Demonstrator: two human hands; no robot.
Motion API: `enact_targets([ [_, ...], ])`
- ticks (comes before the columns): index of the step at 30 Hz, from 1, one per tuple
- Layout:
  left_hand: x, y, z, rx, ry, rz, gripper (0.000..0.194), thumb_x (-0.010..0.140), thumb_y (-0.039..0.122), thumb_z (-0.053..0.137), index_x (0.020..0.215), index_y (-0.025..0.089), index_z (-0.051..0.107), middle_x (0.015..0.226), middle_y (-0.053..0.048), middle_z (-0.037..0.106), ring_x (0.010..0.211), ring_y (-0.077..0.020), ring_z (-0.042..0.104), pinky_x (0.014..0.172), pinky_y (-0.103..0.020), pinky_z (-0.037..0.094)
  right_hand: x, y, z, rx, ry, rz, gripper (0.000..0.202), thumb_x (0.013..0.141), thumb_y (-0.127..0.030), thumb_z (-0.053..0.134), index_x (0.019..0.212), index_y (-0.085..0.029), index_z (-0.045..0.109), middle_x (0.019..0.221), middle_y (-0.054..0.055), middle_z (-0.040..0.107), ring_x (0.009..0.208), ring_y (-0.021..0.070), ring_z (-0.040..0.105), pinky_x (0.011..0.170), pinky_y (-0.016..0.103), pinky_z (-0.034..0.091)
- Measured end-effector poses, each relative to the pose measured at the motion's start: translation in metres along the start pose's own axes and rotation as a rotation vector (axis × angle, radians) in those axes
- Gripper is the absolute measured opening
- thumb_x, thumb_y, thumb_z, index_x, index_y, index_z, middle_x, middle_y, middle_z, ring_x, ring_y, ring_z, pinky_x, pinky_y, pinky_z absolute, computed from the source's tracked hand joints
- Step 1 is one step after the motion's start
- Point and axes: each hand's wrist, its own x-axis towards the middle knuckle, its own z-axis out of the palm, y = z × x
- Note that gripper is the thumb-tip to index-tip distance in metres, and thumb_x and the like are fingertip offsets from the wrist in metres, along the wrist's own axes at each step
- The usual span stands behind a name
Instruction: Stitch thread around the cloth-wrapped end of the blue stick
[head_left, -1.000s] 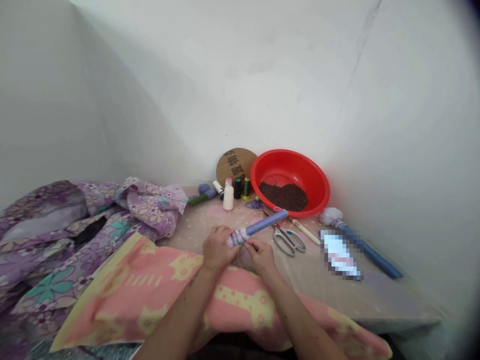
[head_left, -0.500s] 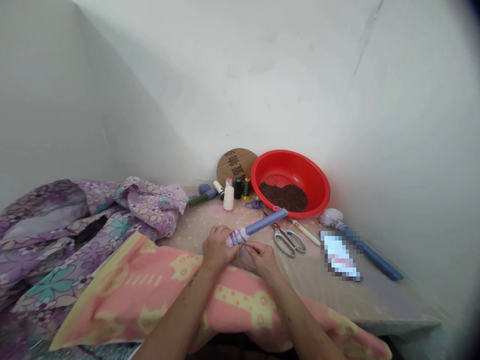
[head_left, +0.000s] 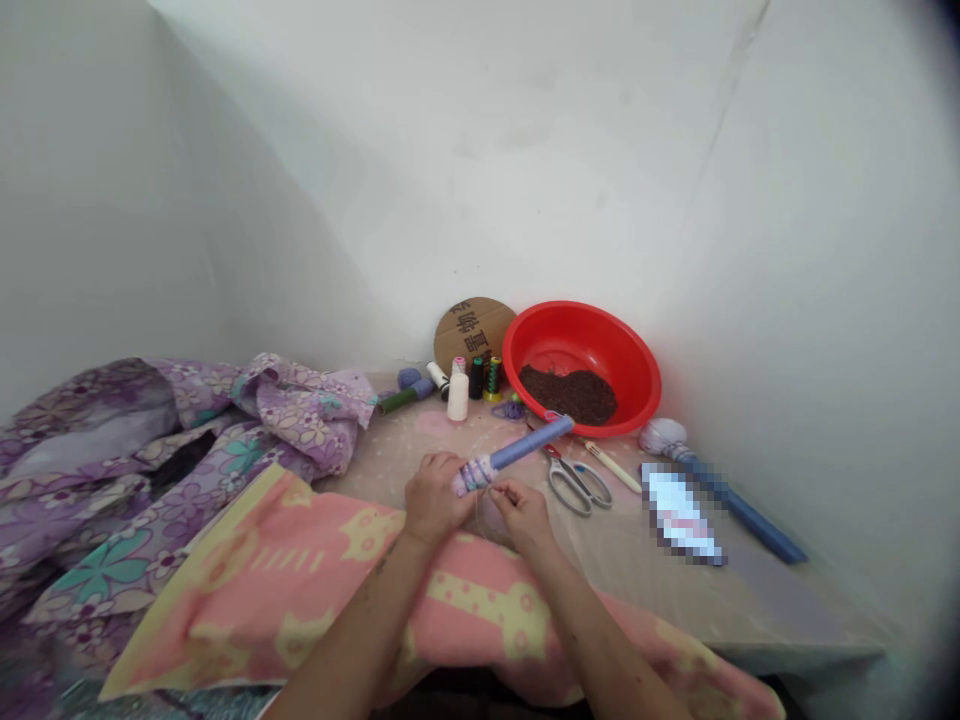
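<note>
A blue rod [head_left: 532, 443] with a white and purple yarn wrapping [head_left: 475, 475] at its lower end points up and to the right. My left hand [head_left: 435, 497] is closed round the wrapped end. Just right of the wrapping, my right hand [head_left: 522, 508] has its thumb and forefinger pinched together beside a thin thread; what lies between the fingertips is too small to make out. A pink and yellow cloth [head_left: 300, 570] lies under both forearms.
Scissors [head_left: 577, 482] and a cream tool [head_left: 613, 466] lie right of my hands. Behind are thread spools [head_left: 457, 397], a cardboard disc [head_left: 471, 325] and a tilted red basin [head_left: 637, 370]. Flowered fabric [head_left: 247, 430] is heaped left; a blue tube [head_left: 750, 515] lies far right.
My right hand's fingertips have shifted very slightly, a little up and away from the wrapping. My left hand still holds the rod in the same place.
</note>
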Motion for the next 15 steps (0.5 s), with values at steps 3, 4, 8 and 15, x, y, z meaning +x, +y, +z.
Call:
enact_targets([
  [3, 0.0001, -0.0001, 0.0003, -0.007, -0.003, 0.005, 0.035, 0.062, 0.039, 0.06, 0.092, 0.021, 0.057, 0.094, -0.004, 0.057, 0.091, -0.0198, 0.047, 0.074, -0.029, 0.042, 0.0003, 0.0, 0.0013, -0.022, 0.013, -0.009, 0.018, 0.07, -0.027, 0.047, 0.065, -0.016, 0.06, 0.053, -0.002, 0.053, 0.049, 0.0109, 0.044, 0.048, 0.021, 0.034],
  [4, 0.0001, 0.0, 0.0003, -0.009, -0.004, 0.006, 0.035, 0.062, 0.038, 0.06, 0.092, 0.021, 0.057, 0.094, -0.004, 0.057, 0.091, -0.0199, 0.047, 0.074, -0.03, 0.042, 0.0002, -0.0001, 0.0016, -0.03, 0.017, -0.01, 0.018, 0.07, -0.028, 0.047, 0.065, -0.016, 0.06, 0.052, -0.002, 0.052, 0.048, 0.0106, 0.043, 0.047, 0.021, 0.032],
  [8, 0.0, 0.0011, -0.0008, -0.015, -0.006, -0.001, 0.034, 0.062, 0.037, 0.059, 0.092, 0.021, 0.057, 0.094, -0.005, 0.057, 0.091, -0.0203, 0.047, 0.074, -0.03, 0.041, 0.0, -0.0007, 0.0024, -0.056, 0.037, -0.023, 0.018, 0.07, -0.029, 0.048, 0.065, -0.016, 0.059, 0.05, -0.003, 0.05, 0.047, 0.0105, 0.043, 0.045, 0.02, 0.03],
  [15, -0.0007, 0.0041, -0.0023, -0.019, -0.017, 0.02, 0.033, 0.062, 0.035, 0.059, 0.092, 0.021, 0.057, 0.093, -0.005, 0.056, 0.091, -0.0203, 0.046, 0.075, -0.031, 0.041, -0.0007, -0.0052, 0.0047, -0.06, 0.059, -0.028, 0.019, 0.072, -0.031, 0.046, 0.066, -0.017, 0.057, 0.054, -0.001, 0.054, 0.049, 0.0113, 0.047, 0.045, 0.02, 0.033],
])
